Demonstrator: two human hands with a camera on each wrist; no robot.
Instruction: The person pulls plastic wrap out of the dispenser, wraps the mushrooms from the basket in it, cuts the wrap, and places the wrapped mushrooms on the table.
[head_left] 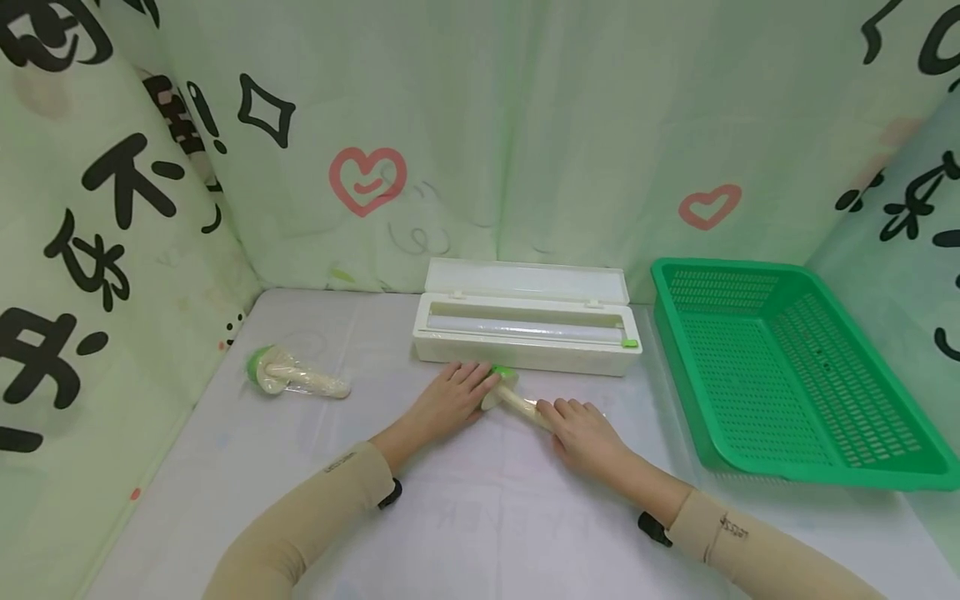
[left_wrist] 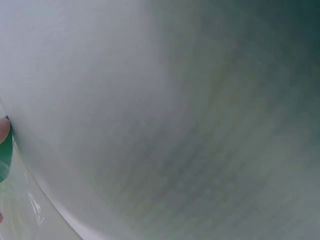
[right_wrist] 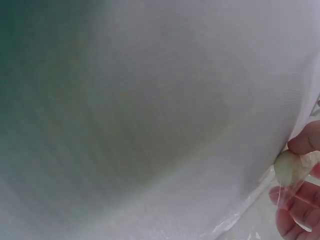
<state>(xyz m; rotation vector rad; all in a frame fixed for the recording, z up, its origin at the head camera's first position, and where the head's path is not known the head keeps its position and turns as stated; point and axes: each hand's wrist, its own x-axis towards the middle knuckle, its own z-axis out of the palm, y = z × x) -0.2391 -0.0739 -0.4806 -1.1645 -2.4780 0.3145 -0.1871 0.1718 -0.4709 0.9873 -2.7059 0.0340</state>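
A tool with a green head and a cream handle (head_left: 521, 406) lies slanted in front of the white film dispenser (head_left: 525, 346), with clear film around it. My left hand (head_left: 452, 396) is at its head, fingers over the green part (left_wrist: 5, 157), which shows at the left edge of the left wrist view. The handle's far end is held by my right hand (head_left: 588, 435). In the right wrist view, the thumb and curled fingers surround the rounded handle end (right_wrist: 288, 167) and crinkled film. A similar wrapped tool (head_left: 300, 375) lies at the table's left.
The dispenser's lid (head_left: 525, 280) stands raised at the back, above a roll of clear film (head_left: 525, 327) and a green slider (head_left: 630, 342). A green plastic basket (head_left: 678, 392) occupies the right side. Printed curtains (head_left: 525, 125) enclose the table (head_left: 450, 533).
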